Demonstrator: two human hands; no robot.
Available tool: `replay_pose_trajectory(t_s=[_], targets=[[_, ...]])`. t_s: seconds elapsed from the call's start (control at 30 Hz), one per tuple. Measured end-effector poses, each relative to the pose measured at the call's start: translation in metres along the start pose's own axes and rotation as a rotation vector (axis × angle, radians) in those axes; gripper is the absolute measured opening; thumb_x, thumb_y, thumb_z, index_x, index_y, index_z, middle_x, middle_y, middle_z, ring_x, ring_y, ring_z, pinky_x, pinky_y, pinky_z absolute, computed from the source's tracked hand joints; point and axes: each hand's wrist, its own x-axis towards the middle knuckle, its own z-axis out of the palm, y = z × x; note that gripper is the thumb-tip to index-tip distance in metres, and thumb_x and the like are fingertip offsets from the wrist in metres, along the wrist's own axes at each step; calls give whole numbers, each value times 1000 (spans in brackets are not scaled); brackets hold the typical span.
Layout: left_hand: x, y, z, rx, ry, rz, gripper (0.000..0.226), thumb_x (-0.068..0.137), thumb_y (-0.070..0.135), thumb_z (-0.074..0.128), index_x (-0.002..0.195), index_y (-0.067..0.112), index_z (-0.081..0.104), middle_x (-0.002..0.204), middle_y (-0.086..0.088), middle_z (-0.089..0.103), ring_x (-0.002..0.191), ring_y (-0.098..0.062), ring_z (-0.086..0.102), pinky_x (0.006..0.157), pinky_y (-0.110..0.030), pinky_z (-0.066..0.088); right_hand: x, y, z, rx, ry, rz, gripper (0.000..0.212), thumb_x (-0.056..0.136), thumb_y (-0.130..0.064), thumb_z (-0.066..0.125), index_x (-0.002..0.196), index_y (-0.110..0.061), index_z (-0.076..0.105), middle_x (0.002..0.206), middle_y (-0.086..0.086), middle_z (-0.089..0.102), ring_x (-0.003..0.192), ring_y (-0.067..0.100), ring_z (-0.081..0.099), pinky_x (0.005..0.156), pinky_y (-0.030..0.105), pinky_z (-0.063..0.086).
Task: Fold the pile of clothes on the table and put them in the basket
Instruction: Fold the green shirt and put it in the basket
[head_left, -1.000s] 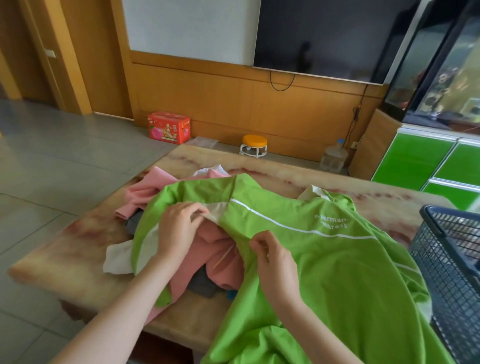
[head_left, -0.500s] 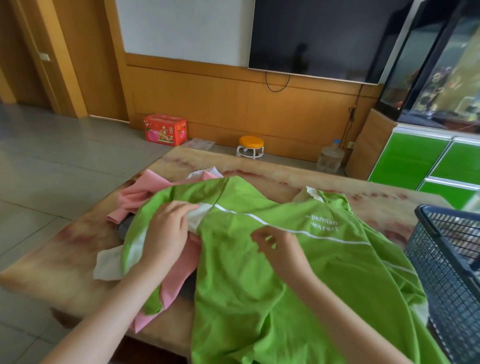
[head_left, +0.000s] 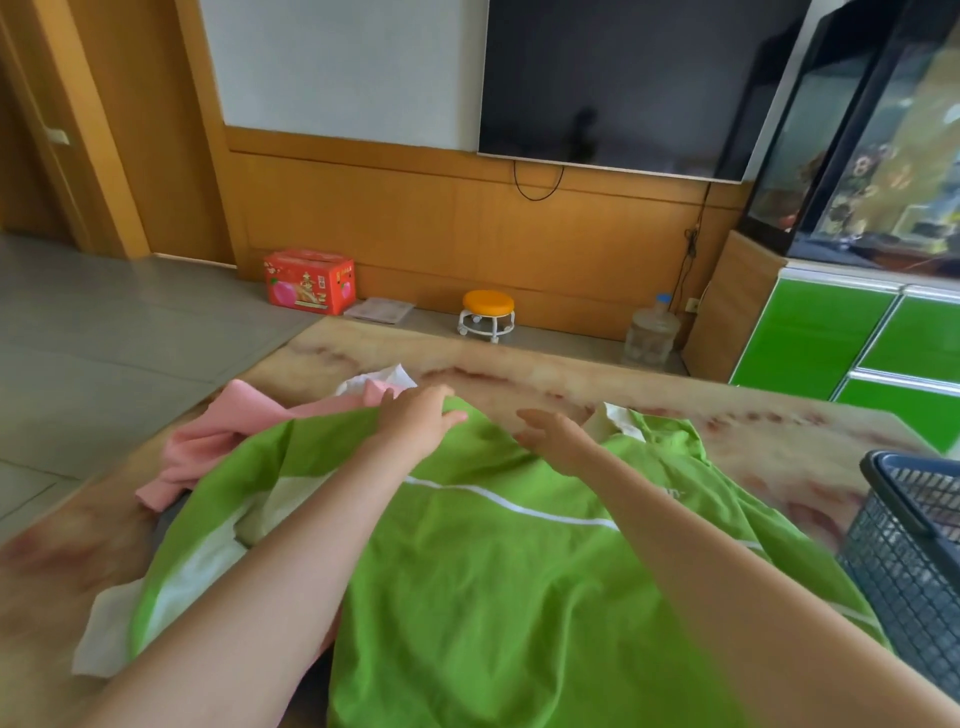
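- On the marbled table (head_left: 727, 410), a green shirt (head_left: 519, 597) with a thin white stripe lay spread across the middle, its near part hanging off the table's 6 o'clock edge.
- The left hand (head_left: 415, 421) rested on the shirt's far edge at about 11 o'clock, with its fingers straight, pointing toward 3 o'clock and pinching nothing.
- The right hand (head_left: 556, 436) was just beside it at about 12 o'clock, its fingers loosely straight and aimed toward the left hand. Blur hid whether they pressed the cloth.
- A pink garment (head_left: 223, 441) lay bunched at the shirt's 10 o'clock, partly under it, and a scrap of white cloth (head_left: 384, 376) showed beyond the left hand.
- The dark mesh basket (head_left: 914, 545) stood at the shirt's 3 o'clock, at the table's edge.
- On the floor past the table were a red box (head_left: 310, 282) at 11 o'clock, a small orange-topped stool (head_left: 487, 312) at 12 o'clock and a water jug (head_left: 649, 338) at 1 o'clock.
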Motion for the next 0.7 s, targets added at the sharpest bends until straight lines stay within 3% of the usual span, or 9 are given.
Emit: replay_pose_trajectory(t_s=[0.07,0.13,0.23,0.3,0.33,0.43,0.47,0.6,0.7], targets=[[10,-4,6,-39,56,-14,33,88,39,61,116,21,62,115,-3,66,111,-23,55,94,-32,31,10,4,6,-111,-67,-10,44,90,-23,62,133,-17,52,129,5,58,120,26,51,101,29,37],[14,-4,7,-183,215,-33,16,83,30,68,98,24,68,101,1,67,97,-22,60,90,-34,39,17,7,8,-97,18,-42,32,82,-23,71,113,-14,67,111,7,67,106,25,61,88,28,46],[11,2,-3,-366,459,-107,9,83,24,69,92,24,69,87,2,68,71,-19,58,61,-29,40,17,-3,-4,-28,433,-91,12,82,-24,68,93,-23,72,98,1,69,92,21,62,69,27,45],[14,1,-7,-255,597,-148,11,82,22,70,93,23,68,95,0,69,82,-24,61,68,-31,40,16,-12,-9,-18,652,-174,9,83,-23,66,90,-21,71,97,-1,67,95,18,56,67,29,44],[17,-1,-6,-136,586,-171,13,82,22,70,95,23,66,101,-3,68,93,-27,59,77,-33,39,16,-14,-8,-26,626,-197,10,83,-21,66,91,-20,71,98,-1,66,95,17,55,67,29,44],[24,1,8,161,251,-274,34,87,16,63,120,20,54,128,-12,50,122,-32,38,101,-40,29,21,0,9,-74,127,-168,25,83,-9,60,104,-17,71,106,7,69,80,18,59,67,23,44],[24,7,12,192,192,-255,42,88,14,60,128,21,48,134,-12,44,127,-32,31,106,-42,25,21,10,8,-10,59,-138,28,83,-8,61,108,-16,70,107,9,69,78,17,60,67,22,46],[19,58,28,67,215,161,38,93,27,53,131,24,52,138,-2,46,134,-23,28,110,-33,17,9,69,-42,263,286,-19,25,85,-9,65,110,-10,68,112,11,68,80,7,64,58,17,43],[6,105,61,-43,-53,299,42,97,35,45,136,21,47,145,-3,40,138,-20,27,112,-32,17,-10,137,-77,144,351,204,31,87,-15,64,118,-6,65,125,10,62,107,24,60,83,25,43]])
